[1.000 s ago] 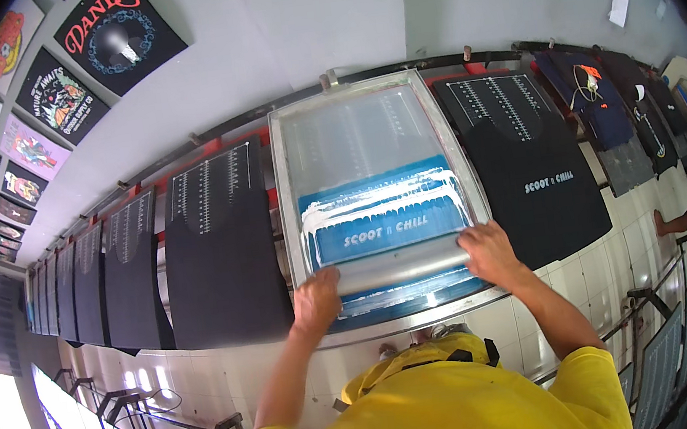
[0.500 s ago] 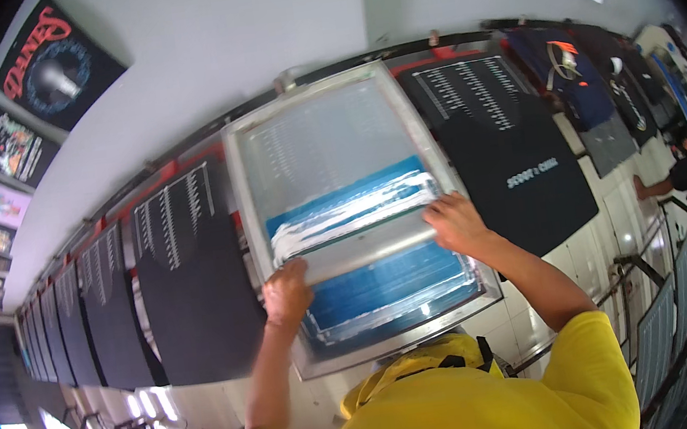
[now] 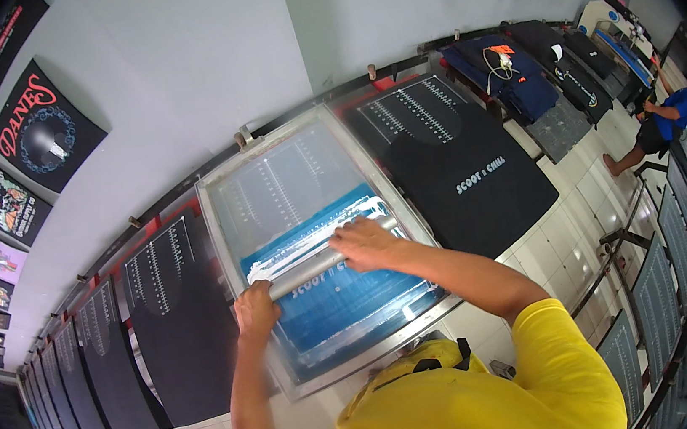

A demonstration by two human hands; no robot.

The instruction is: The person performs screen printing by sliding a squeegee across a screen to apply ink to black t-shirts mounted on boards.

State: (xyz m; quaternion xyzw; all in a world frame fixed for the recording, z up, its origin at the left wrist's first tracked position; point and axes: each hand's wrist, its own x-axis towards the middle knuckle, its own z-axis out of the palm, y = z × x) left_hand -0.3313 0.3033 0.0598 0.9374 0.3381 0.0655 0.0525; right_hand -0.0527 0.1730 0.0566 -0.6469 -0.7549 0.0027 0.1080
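A long printing table point(image 3: 581, 213), tiled white along its near edge, curves across the room beneath a grey wall point(image 3: 215, 51) hung with printed black shirts point(image 3: 42, 130). Black garments lie flat along it in a row: one with a small pale print point(image 3: 475, 178) just right of the work, another unprinted piece point(image 3: 175, 335) just left, more running off toward the far left. In the middle sits a metal-framed printing screen point(image 3: 221, 220), its mesh blue across the lower half and smeared with a band of white ink point(image 3: 312, 235) above. A long metal squeegee point(image 3: 304, 274) lies crosswise on the mesh, right at the ink line. A person in a yellow shirt point(image 3: 483, 402) leans over the frame from the lower edge. The left hand point(image 3: 254, 308) grips the squeegee's left end, fingers clenched around the bar near the frame's left rail. The right hand point(image 3: 368, 241) presses on the bar's right end, fingers curled over its top and grasping it. Both forearms reach up from below, the right crossing the frame's lower right corner. At the far right, another person in a blue top point(image 3: 675, 109) stands well apart beside the table's end. A folded dark blue garment with an orange tag point(image 3: 505, 73) rests on the table beyond the printed piece, near the wall.
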